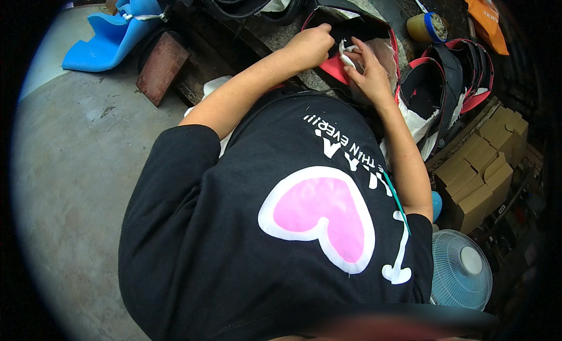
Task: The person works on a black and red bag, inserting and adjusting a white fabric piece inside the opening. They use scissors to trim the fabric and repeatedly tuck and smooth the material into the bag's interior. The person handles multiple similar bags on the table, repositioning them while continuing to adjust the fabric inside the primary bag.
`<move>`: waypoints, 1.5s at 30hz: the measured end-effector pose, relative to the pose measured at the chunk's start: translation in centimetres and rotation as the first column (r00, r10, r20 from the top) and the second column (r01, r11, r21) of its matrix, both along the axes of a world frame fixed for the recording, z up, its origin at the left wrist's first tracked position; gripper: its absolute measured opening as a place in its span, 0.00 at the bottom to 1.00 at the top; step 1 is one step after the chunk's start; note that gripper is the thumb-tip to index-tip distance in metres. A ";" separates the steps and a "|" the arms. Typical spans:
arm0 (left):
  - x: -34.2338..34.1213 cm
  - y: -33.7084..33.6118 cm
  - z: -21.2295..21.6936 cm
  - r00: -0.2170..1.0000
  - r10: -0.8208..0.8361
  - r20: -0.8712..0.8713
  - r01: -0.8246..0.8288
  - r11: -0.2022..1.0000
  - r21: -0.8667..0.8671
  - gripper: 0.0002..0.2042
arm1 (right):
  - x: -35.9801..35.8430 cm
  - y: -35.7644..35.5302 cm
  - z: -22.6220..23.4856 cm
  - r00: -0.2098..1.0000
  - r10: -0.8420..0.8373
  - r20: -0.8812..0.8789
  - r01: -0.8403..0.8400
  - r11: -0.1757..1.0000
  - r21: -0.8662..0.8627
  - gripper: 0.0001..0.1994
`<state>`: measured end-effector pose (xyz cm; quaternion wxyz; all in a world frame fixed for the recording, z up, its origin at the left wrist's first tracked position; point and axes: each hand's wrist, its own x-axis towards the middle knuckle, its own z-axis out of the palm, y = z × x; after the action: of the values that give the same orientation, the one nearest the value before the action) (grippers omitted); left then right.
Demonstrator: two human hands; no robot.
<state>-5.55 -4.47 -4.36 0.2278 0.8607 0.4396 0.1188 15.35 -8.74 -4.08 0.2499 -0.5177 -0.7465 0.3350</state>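
Both hands pinch the same black-and-red padded piece on the workbench.

Left hand (310, 45) grips the black-and-red piece (351, 33) at its top edge; right hand (369, 71) pinches a white strip (346, 55) against it. If either pinch slackens, the strip could likely slip askew, and the stacked pieces (451, 77) crowding the right may snag.

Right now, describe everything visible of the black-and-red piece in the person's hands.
The black-and-red piece looks like a curved, floppy panel, black inside with a red edge and red underside. It lies on the cluttered workbench. The left hand grips its near edge; the right hand presses a small white piece against it. Its far part is hidden.
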 end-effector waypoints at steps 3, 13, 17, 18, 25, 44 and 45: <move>-0.3 0.8 -0.6 0.992 0.090 0.087 -0.094 0.994 0.051 0.05 | 0.1 -0.3 0.1 0.998 0.066 -0.004 -0.065 0.996 0.062 0.29; 0.1 -0.3 -0.6 0.999 0.011 0.033 -0.014 0.995 0.096 0.07 | 0.7 0.0 -1.1 0.964 -0.051 -0.261 0.017 0.991 -0.132 0.23; 0.0 1.0 -1.5 0.953 0.215 0.215 -0.212 0.977 -0.039 0.07 | 0.8 0.2 -0.8 0.929 -0.220 -0.297 0.201 0.975 -0.094 0.24; 0.1 1.3 -1.7 0.940 0.246 0.235 -0.239 0.969 -0.058 0.08 | 0.9 0.5 -0.4 0.916 -0.274 -0.292 0.268 0.961 -0.060 0.24; 1.1 3.8 -1.0 0.924 0.341 0.174 -0.266 0.898 -0.349 0.12 | 0.5 0.9 1.8 0.958 -0.223 0.179 0.122 0.886 0.447 0.30; 1.4 3.9 -0.4 0.923 0.328 0.201 -0.224 0.883 -0.413 0.09 | -1.7 0.3 -0.6 0.884 -0.132 0.449 0.118 0.991 0.058 0.28; 1.4 3.8 -0.4 0.933 0.304 0.194 -0.219 0.904 -0.367 0.10 | -1.8 0.1 -0.8 0.885 -0.104 0.454 0.072 0.993 0.089 0.30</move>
<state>-4.11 -0.63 -4.73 0.4075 0.7195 0.5337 0.1772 13.51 -8.60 -4.86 0.0999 -0.6063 -0.7713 0.1657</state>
